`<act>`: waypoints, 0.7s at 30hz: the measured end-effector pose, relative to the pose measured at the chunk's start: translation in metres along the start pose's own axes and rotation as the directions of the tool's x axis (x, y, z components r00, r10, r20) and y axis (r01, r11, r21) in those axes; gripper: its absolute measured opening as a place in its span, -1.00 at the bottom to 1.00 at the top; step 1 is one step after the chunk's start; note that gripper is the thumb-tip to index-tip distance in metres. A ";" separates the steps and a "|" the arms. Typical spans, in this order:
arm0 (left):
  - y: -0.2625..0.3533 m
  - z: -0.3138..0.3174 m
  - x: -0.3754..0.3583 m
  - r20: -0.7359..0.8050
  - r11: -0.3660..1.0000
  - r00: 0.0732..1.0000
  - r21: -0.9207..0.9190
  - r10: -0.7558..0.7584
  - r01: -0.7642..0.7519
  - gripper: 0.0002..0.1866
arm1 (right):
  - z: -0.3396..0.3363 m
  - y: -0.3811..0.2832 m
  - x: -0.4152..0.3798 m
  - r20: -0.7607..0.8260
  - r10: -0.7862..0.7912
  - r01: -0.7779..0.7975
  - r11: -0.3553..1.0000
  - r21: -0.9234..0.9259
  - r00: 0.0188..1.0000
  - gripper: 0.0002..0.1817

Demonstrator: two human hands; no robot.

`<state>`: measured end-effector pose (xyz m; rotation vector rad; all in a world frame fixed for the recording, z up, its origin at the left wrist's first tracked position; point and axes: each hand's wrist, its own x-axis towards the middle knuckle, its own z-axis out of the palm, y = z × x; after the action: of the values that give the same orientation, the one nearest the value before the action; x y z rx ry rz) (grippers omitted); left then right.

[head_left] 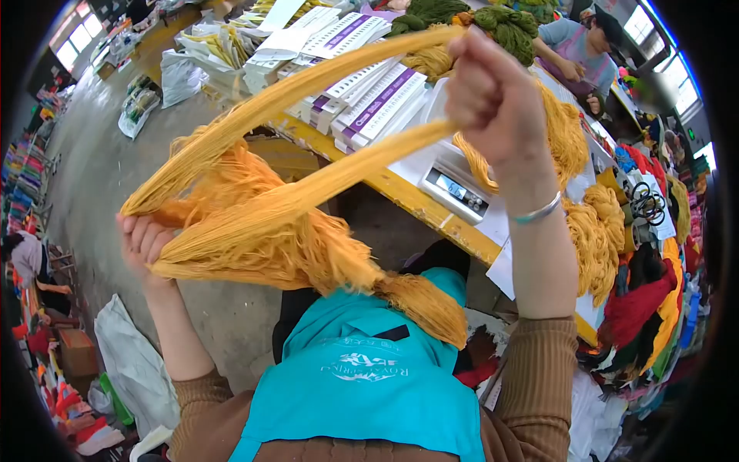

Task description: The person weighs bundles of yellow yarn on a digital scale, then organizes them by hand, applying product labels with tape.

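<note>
A long skein of orange-yellow yarn [308, 181] is stretched in a loop between my two hands. My right hand [496, 96], raised at the upper right, is closed round one end of it. At the left, my left hand [146, 242] has its fingers curled round the other end. Loose strands hang below the loop, and a gathered, darker tuft [423, 304] rests against my turquoise apron [362, 373]. Beyond my right wrist, a digital scale [456, 192] with a lit display sits on the table, with more yellow yarn skeins [593, 239] to its right.
The table's yellow edge [419, 208] runs diagonally ahead of me. Stacks of printed white cards [377, 104] and green yarn bundles [504, 31] lie on it. Black-handled scissors [648, 202] lie at the right. Another person [585, 54] sits across the table. A white sack [138, 362] lies on the left.
</note>
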<state>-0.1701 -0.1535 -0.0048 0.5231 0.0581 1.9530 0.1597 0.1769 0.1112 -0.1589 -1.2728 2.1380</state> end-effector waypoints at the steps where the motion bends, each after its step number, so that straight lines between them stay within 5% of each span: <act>1: 0.007 0.000 -0.011 -0.020 0.998 0.998 0.013 0.064 -0.063 -0.64 | 0.000 -0.008 0.010 -0.001 -0.036 0.036 0.999 -0.020 0.999 -0.72; 2: 0.010 0.001 -0.019 -0.042 0.992 0.991 0.028 0.128 -0.127 -0.63 | -0.005 -0.018 0.024 0.108 -0.007 0.001 0.999 0.052 0.994 -0.73; 4: 0.004 0.006 -0.024 -0.100 0.988 0.984 0.055 0.149 -0.144 -0.64 | 0.004 -0.013 0.038 0.051 -0.087 0.088 0.996 -0.008 0.995 -0.81; 9: -0.011 0.028 -0.011 0.000 0.995 0.998 0.083 -0.061 0.060 -0.65 | 0.104 0.020 0.043 -0.121 0.246 -0.272 0.901 -0.337 0.962 -0.78; 11: -0.026 0.043 -0.003 -0.081 0.955 0.987 0.255 -0.137 0.154 -0.53 | 0.115 0.056 0.044 0.144 0.103 -0.037 0.914 -0.404 0.984 -0.75; 13: -0.040 0.068 0.014 -0.129 0.822 0.964 0.504 -0.234 0.266 -0.31 | 0.142 0.091 0.034 0.288 -0.075 0.252 0.722 -0.645 0.955 -0.71; 16: -0.046 0.069 0.013 -0.155 0.717 0.964 0.645 -0.216 0.265 -0.05 | 0.166 0.142 -0.009 0.639 -0.108 0.641 -0.021 -0.767 0.761 -0.85; 19: -0.037 0.076 0.013 -0.219 0.584 0.958 0.759 -0.187 0.287 -0.04 | 0.168 0.171 -0.052 0.633 -0.337 0.647 -0.083 -0.758 0.697 -0.61; 20: -0.037 0.076 0.015 -0.229 0.577 0.954 0.760 -0.196 0.301 -0.04 | 0.164 0.177 -0.063 0.623 -0.309 0.655 0.001 -0.755 0.719 -0.48; 21: -0.037 0.077 0.016 -0.128 0.713 0.971 0.660 -0.201 0.235 -0.19 | 0.156 0.183 -0.073 0.609 -0.338 0.685 0.182 -0.705 0.717 -0.52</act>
<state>-0.1145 -0.1383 0.0599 0.8960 0.8559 1.6655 0.0697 -0.0421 0.0271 0.1941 -2.2090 0.6324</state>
